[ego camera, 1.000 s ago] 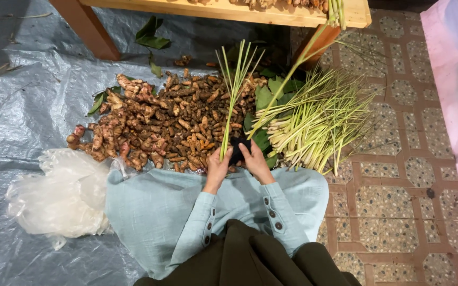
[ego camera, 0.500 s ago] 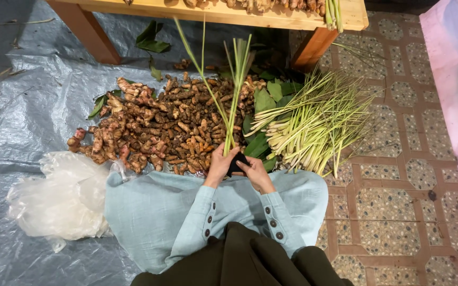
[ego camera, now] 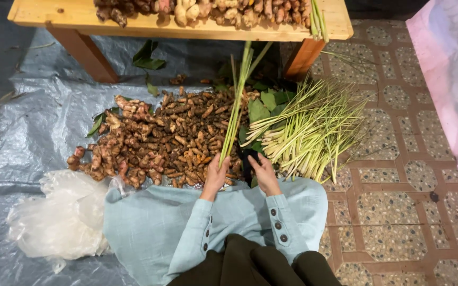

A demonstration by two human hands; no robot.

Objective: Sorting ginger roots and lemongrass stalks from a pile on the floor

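My left hand (ego camera: 217,172) grips the base of a small bundle of long green lemongrass stalks (ego camera: 237,100) that stands nearly upright and reaches toward the wooden bench. My right hand (ego camera: 263,172) is right beside it, fingers curled around a dark object near the stalk bases; what it is cannot be told. Both hands hover at the near edge of a heap of brown and orange turmeric roots (ego camera: 155,140). A pile of lemongrass stalks (ego camera: 314,130) lies just to the right.
A wooden bench (ego camera: 70,13) with more roots (ego camera: 208,10) on top stands at the back. Grey plastic sheeting (ego camera: 27,122) covers the floor on the left, patterned tiles (ego camera: 398,201) on the right. A crumpled clear plastic bag (ego camera: 59,217) lies at the left. Pink cloth (ego camera: 451,79) hangs at far right.
The held stalks were fanned out a second ago and are now gathered into one tight bundle. Both hands stayed close together at the stalk bases.
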